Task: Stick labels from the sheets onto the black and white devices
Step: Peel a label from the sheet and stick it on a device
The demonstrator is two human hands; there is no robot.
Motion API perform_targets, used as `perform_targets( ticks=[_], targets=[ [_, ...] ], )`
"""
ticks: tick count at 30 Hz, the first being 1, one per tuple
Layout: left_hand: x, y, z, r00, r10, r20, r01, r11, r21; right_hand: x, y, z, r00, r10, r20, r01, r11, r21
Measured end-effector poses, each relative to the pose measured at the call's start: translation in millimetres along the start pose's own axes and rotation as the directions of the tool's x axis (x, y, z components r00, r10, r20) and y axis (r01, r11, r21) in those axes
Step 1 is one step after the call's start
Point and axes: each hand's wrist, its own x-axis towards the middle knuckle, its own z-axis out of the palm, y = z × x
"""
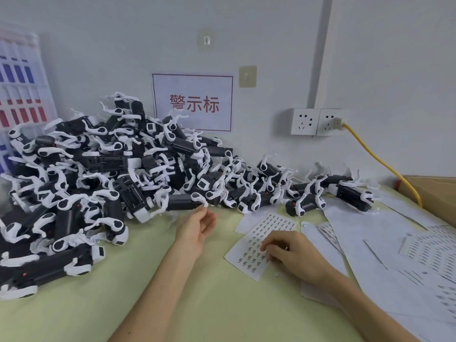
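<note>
A big heap of black and white devices fills the left and back of the table. One device lies at the heap's front edge. My left hand hovers just below it, palm up and fingers relaxed, holding nothing. A sheet of small printed labels lies on the table to the right. My right hand rests on that sheet with its fingers curled down and fingertips on a label row; whether a label is pinched is hidden.
More label sheets and used backing papers are spread at the right. A cardboard box stands at the far right edge. A yellow cable runs from the wall socket down behind the papers. The table cover is pale green.
</note>
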Motion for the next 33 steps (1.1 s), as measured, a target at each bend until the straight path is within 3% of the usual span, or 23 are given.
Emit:
perform_targets(
  ticks=[4,6,9,14,17,19,22,26,30,33],
  targets=[
    [-14,-8,9,0.955,0.283,0.088,-0.296,0.890,0.346,1,2,0,1.000,-0.010,-0.028,0.009,0.999,-0.032],
    [-22,-12,14,0.891,0.411,0.193,-0.452,0.766,0.457,1,4,-2,0.996,-0.018,-0.083,0.016,1.000,-0.025],
    [-35,-18,20,0.744,0.535,0.400,-0.665,0.537,0.518,0,3,-7,0.990,-0.039,-0.133,0.055,0.992,0.116],
    [-50,-34,23,0.512,0.477,0.714,-0.855,0.207,0.475,-4,-3,-13,0.986,-0.005,-0.169,0.073,0.913,0.401],
    [-54,-47,25,0.342,0.395,0.853,-0.927,-0.005,0.375,-1,-5,-18,0.977,0.112,-0.183,0.015,0.814,0.580],
    [-59,-54,27,0.297,0.307,0.904,-0.943,-0.053,0.328,2,-1,-22,0.959,0.219,-0.180,-0.044,0.742,0.669],
    [-61,-54,30,0.377,0.172,0.910,-0.926,0.081,0.368,3,2,-26,0.929,0.273,-0.250,-0.013,0.700,0.714],
    [-64,-51,34,0.554,0.024,0.832,-0.783,0.355,0.511,1,-1,-21,0.916,0.149,-0.373,0.064,0.862,0.503],
    [-66,-55,33,0.694,0.013,0.720,-0.607,0.547,0.576,-3,-2,-9,0.972,0.115,-0.205,0.008,0.854,0.520],
    [-62,-54,34,0.754,0.007,0.657,-0.503,0.649,0.570,-4,0,-7,0.992,0.085,-0.094,-0.025,0.859,0.512]
  ],
)
